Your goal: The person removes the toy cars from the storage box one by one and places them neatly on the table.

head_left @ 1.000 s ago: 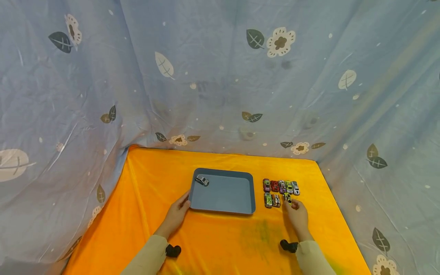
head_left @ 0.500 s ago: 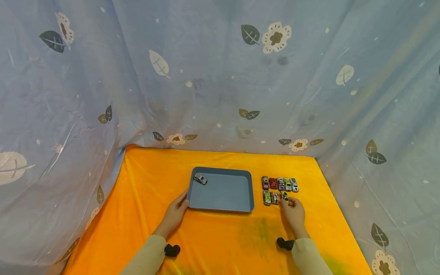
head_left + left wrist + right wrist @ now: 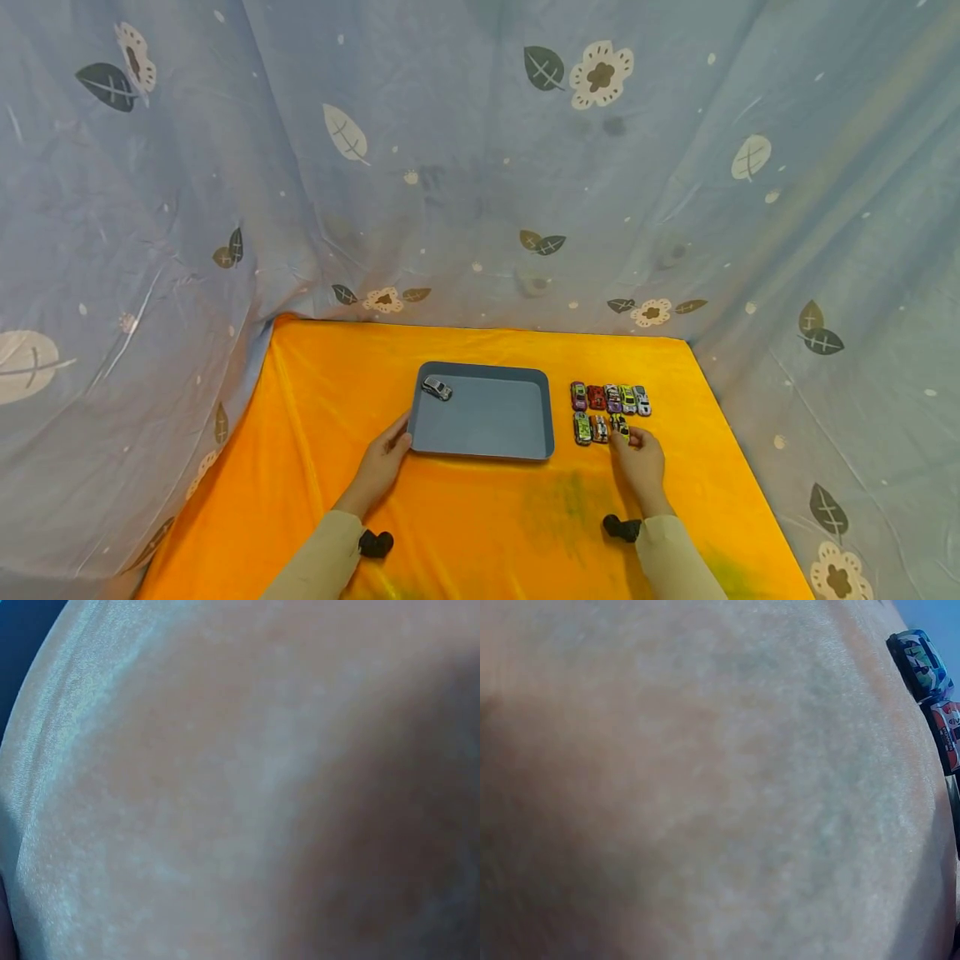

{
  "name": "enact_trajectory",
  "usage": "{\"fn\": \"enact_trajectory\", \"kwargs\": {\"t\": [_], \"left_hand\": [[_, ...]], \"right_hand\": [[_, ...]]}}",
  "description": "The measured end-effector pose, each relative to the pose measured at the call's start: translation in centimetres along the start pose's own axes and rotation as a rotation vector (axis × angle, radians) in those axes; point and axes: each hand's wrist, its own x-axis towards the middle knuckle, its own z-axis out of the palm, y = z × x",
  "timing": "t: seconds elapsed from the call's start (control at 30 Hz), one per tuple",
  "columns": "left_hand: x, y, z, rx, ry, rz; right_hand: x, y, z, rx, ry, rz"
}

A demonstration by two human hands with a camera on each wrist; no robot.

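In the head view, my left hand (image 3: pixel 378 468) holds the left edge of a blue-grey tray (image 3: pixel 480 457) near its front corner, the fingertips partly hidden by the rim. A silver toy car (image 3: pixel 437 387) sits at an angle in the tray's back left corner. To the right of the tray, my right hand (image 3: pixel 641 468) pinches a yellow-and-black toy car (image 3: pixel 619 425) at the right end of the front row. Beside that car are an orange-and-white toy car (image 3: pixel 600 428) and a green toy car (image 3: pixel 582 428). Skin fills most of both wrist views.
Behind the front row stands a second row of several toy cars, from a purple-and-green one (image 3: pixel 579 396) to a white one (image 3: pixel 642 400). A yellow-orange cloth (image 3: pixel 480 525) covers the table. Patterned blue-grey curtains (image 3: pixel 465 167) enclose the back and sides.
My right hand has shifted slightly left with the yellow-and-black car, bringing it closer to the orange-and-white one. The left hand stays on the tray. The head view has shifted slightly.
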Motion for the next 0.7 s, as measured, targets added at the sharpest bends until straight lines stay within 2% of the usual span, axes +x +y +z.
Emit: {"fn": "enact_trajectory", "kwargs": {"t": [0.17, 0.47, 0.7], "left_hand": [[-0.08, 0.08, 0.02, 0.005, 0.006, -0.013], [-0.05, 0.09, 0.04, 0.000, 0.017, -0.029], [0.01, 0.09, 0.06, 0.004, 0.024, -0.007]], "right_hand": [[-0.03, -0.11, -0.01, -0.011, 0.004, -0.011], [0.03, -0.23, 0.02, -0.003, 0.001, 0.020], [0.20, -0.25, 0.12, 0.000, 0.001, 0.013]]}}
